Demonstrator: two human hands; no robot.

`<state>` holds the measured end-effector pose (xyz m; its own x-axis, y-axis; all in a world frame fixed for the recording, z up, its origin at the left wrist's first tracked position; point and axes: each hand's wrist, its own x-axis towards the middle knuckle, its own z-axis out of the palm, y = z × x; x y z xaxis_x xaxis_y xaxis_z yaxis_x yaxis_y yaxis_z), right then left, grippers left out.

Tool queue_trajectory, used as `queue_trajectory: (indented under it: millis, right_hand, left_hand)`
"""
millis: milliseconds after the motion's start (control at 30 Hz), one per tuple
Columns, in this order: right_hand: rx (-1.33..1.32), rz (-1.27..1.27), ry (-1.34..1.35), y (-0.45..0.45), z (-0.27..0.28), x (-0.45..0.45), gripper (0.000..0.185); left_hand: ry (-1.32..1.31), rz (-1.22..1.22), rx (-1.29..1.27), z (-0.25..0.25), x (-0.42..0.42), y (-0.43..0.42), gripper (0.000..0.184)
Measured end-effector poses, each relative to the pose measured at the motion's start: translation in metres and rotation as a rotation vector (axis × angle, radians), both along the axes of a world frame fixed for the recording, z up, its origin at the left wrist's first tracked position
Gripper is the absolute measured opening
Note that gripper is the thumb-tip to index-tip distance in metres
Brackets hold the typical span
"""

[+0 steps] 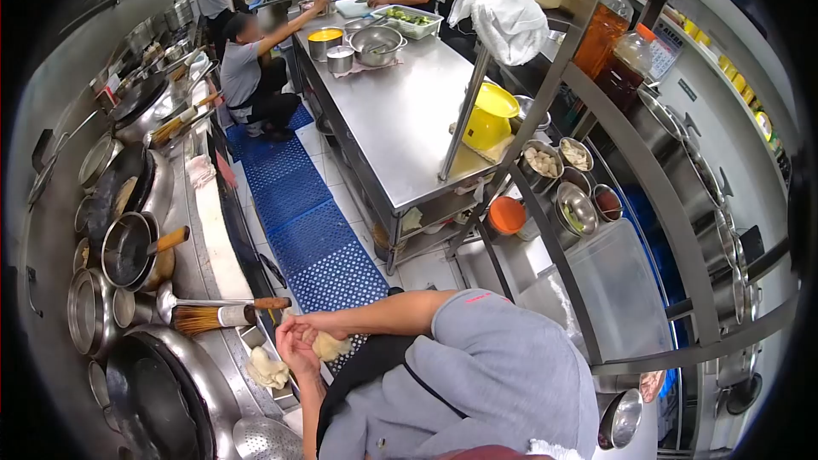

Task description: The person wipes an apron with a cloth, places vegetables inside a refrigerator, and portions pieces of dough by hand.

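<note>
Meeting hands: the left hand [295, 347], fingers partly curled, and the right hand [298, 322] lie close together; what each fingertip grips cannot be told.
Cream cloth: the bunched rag [329, 347] is against or just beside the hands, under the right forearm; which hand bears it is unclear.
Second cloth: a similar crumpled cloth [267, 369] lies just beside the left hand, by the counter edge.
Handling: both look light, limp and soft, perhaps slippery if damp; a gathered middle fold seems the surest hold, a loose corner less so.
Stove counter: a ladle [223, 301] and bristle brush [201, 318] point towards the hands; a wok [153, 396] and perforated skimmer [267, 440] are nearby.
</note>
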<state>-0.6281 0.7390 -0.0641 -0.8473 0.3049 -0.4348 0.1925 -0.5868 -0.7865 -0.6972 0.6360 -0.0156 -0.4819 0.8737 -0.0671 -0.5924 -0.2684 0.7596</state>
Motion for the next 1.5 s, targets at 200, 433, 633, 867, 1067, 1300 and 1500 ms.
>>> queue_trajectory:
  millis: [200, 433, 633, 867, 1067, 1300, 1500]
  right_hand:
    - [-0.261, 0.138, -0.034, -0.002, 0.037, 0.029, 0.031]
    - [0.638, 0.234, -0.076, 0.01, 0.001, 0.009, 0.036]
    - [0.128, 0.24, 0.087, -0.005, 0.031, 0.012, 0.03]
    - [0.573, 0.261, 0.057, -0.001, 0.033, 0.016, 0.025]
    - [0.113, 0.266, 0.155, -0.01, 0.004, 0.008, 0.027]
    - [0.578, 0.166, -0.001, 0.001, 0.006, 0.014, 0.032]
    - [0.094, 0.172, 0.101, -0.007, 0.011, 0.02, 0.028]
  left_hand:
    - [0.106, -0.036, 0.051, 0.005, -0.02, -0.007, 0.069]
    - [0.646, 0.02, -0.068, -0.016, -0.02, -0.011, 0.06]
    - [0.347, -0.013, 0.017, 0.008, -0.022, -0.017, 0.078]
    - [0.467, -0.067, -0.033, -0.026, -0.028, -0.017, 0.076]
    - [0.176, -0.086, 0.067, 0.007, -0.022, -0.017, 0.078]
    - [0.189, -0.123, 0.027, 0.003, -0.014, -0.014, 0.077]
    - [0.118, -0.152, 0.111, -0.007, -0.019, -0.008, 0.074]
